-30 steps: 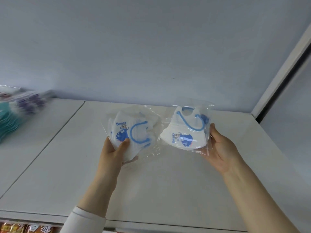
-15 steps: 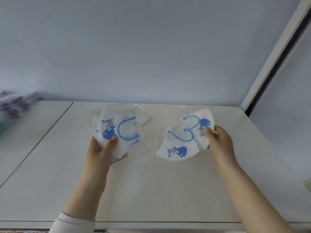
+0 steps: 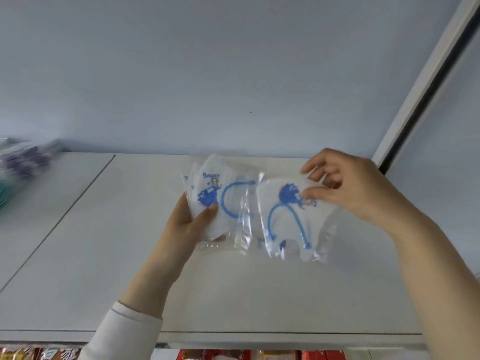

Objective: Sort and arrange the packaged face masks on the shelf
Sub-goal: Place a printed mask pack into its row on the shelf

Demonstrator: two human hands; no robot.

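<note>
Since half a second ago the right hand (image 3: 348, 188) is bringing its clear plastic packet holding one white face mask with blue ear loops (image 3: 291, 216) in from 3 o'clock, and the gap I was seeing between the two lots is gone. The packet's left edge is now touching, perhaps overlapping, the bundle of clear packets of white masks with a blue cartoon print (image 3: 220, 201) at its 9 o'clock.

The right hand is pinching the single packet near its top corner, thumb on the front face and the fingers curling over the top edge. The packet is hanging down with its loops pointing to 6 o'clock and its blue print up by the thumb.

The left hand (image 3: 193, 216) is gripping the bundle from its 7 o'clock corner, thumb pressing across the front, fingers hidden behind. Several packets are fanning out at the bundle's left edge; how many, I cannot tell.

Both lots are being held over the white shelf top (image 3: 104, 242), near its middle. At 9 o'clock a blurred pile of purple and teal packets (image 3: 20, 165) is lying on it.
</note>
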